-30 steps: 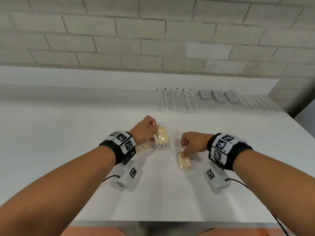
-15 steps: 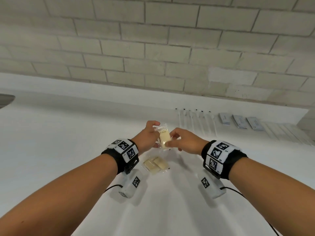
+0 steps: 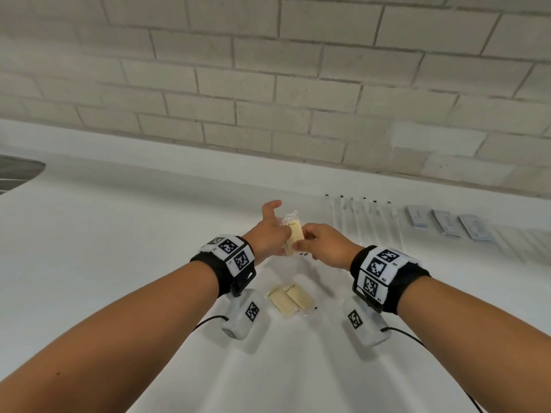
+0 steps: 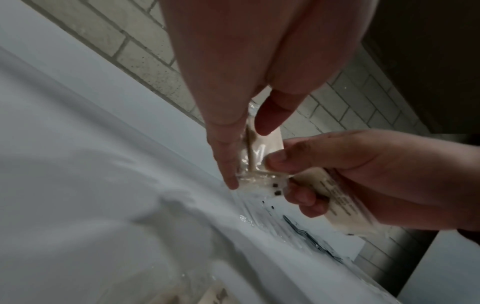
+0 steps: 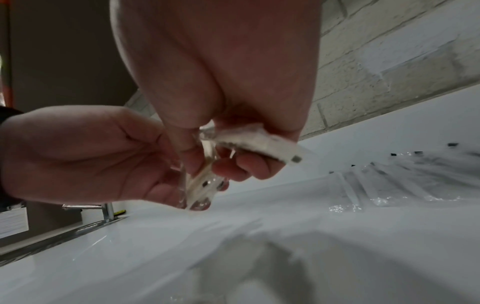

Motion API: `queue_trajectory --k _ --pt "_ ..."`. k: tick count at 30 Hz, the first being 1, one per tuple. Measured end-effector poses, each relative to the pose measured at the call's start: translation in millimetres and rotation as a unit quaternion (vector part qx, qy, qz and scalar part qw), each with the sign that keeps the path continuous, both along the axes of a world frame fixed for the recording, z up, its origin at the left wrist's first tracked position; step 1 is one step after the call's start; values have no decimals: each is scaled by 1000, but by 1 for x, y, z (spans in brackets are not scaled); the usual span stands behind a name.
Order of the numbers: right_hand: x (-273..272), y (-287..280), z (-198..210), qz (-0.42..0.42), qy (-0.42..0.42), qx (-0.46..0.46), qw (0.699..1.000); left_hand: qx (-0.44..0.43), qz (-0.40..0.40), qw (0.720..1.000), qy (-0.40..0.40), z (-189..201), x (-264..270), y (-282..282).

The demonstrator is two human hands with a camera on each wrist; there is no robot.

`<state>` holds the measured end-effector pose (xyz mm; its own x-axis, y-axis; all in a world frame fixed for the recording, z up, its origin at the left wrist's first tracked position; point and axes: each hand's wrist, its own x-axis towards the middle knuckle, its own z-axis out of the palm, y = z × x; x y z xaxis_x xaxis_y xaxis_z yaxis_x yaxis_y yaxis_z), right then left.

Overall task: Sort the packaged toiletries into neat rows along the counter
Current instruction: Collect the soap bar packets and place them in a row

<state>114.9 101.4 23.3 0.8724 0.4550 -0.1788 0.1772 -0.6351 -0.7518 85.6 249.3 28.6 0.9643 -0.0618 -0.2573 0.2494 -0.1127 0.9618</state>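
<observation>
Two cream soap bars in clear wrappers are in my hands above the white counter (image 3: 119, 263). My right hand (image 3: 322, 242) keeps one packet (image 4: 337, 207) tucked under its curled fingers. Its thumb and forefinger pinch the other packet (image 3: 293, 234). My left hand (image 3: 268, 234) lies alongside that pinched packet (image 4: 262, 148) with its fingers straight and its thumb lifted clear. Two more soap packets (image 3: 290, 299) lie side by side on the counter below my wrists.
Against the back ledge lies a row of long clear packets with dark tips (image 3: 363, 222). Right of it are three flat grey packets (image 3: 444, 225), then more clear packets (image 3: 521, 242). A sink edge (image 3: 18, 171) is at far left, with a tap (image 5: 103, 209).
Both hands lifted their soap packets off the counter and brought them together. The right hand now pinches the left hand's packet too, and the left thumb has lifted away.
</observation>
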Motion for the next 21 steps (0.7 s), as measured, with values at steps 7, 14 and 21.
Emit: queue_trajectory --k 7,14,21 --pt "-12 10 2 -15 32 8 999 -59 11 996 59 -11 -5 16" --pt "-32 24 -6 -40 99 11 994 14 21 998 60 -30 -17 28" --pt "-31 12 -25 -44 120 -144 981 83 28 991 106 -83 -7 65"
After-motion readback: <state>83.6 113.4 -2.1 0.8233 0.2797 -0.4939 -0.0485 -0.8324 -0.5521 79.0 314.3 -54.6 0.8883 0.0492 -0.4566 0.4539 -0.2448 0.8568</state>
